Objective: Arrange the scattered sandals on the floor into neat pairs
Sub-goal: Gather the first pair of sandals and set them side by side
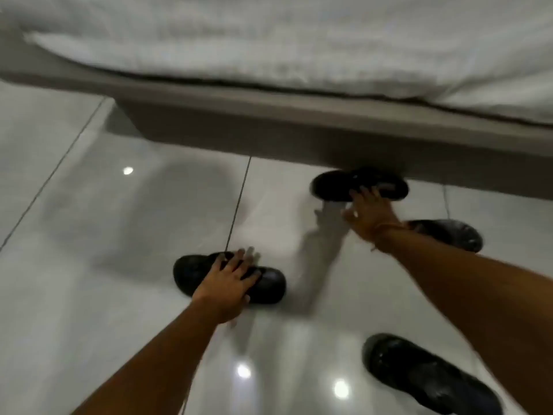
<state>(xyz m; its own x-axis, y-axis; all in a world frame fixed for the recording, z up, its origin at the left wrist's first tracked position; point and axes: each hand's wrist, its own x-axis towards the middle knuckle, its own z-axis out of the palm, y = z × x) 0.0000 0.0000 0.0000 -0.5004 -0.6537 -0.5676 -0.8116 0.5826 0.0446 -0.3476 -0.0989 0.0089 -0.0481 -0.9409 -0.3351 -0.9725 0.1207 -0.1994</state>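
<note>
Several black sandals lie scattered on glossy white floor tiles. My left hand rests flat on top of one sandal lying sideways in the middle, fingers spread over it. My right hand reaches to a second sandal by the bed base, its fingertips touching the sandal's near edge. A third sandal lies partly hidden behind my right forearm. A fourth sandal sits at the lower right, pointing to the corner. The frame is blurred by motion.
A grey bed base runs across the back, with a white duvet hanging over it. Shiny tiles with light reflections spread out to the left and front.
</note>
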